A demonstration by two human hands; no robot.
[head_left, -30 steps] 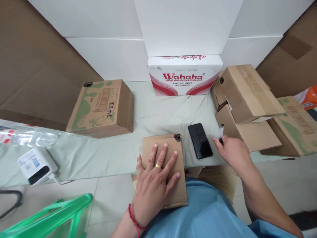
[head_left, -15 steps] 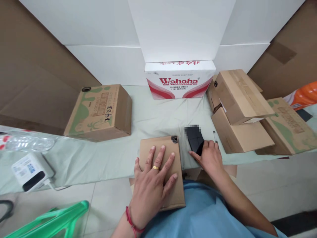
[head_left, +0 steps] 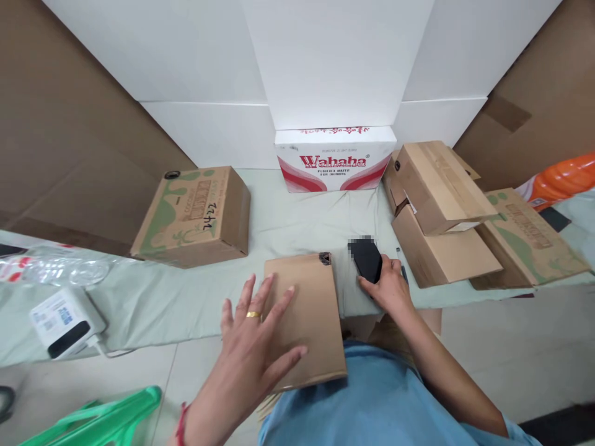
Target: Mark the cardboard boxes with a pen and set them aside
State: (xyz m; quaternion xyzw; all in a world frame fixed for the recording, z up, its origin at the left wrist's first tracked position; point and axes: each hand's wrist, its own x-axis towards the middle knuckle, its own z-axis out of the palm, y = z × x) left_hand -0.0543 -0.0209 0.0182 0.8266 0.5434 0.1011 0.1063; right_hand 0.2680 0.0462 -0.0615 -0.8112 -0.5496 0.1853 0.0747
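A flat brown cardboard box [head_left: 309, 316] lies at the table's front edge against my blue shirt, with a dark patch at its top right corner. Over its left side my left hand [head_left: 253, 347] is spread, fingers apart, holding nothing. Just right of the box, my right hand [head_left: 391, 286] has its thumb and fingers around the lower end of a black phone-like device [head_left: 369, 261] on the cloth. A thin dark pen [head_left: 402, 267] lies beside the right hand's fingers.
Behind stands a white and red carton [head_left: 337, 164]. A printed box [head_left: 199, 217] is at the left, stacked cardboard boxes [head_left: 446, 186] at the right. A white device [head_left: 67, 322] with a cable lies at the far left, near a clear plastic bottle [head_left: 69, 271]. A green stool [head_left: 102, 421] stands below.
My left hand has slid left, from the middle of the flat box to its left side. My right hand stays at the black device. The view has shifted slightly.
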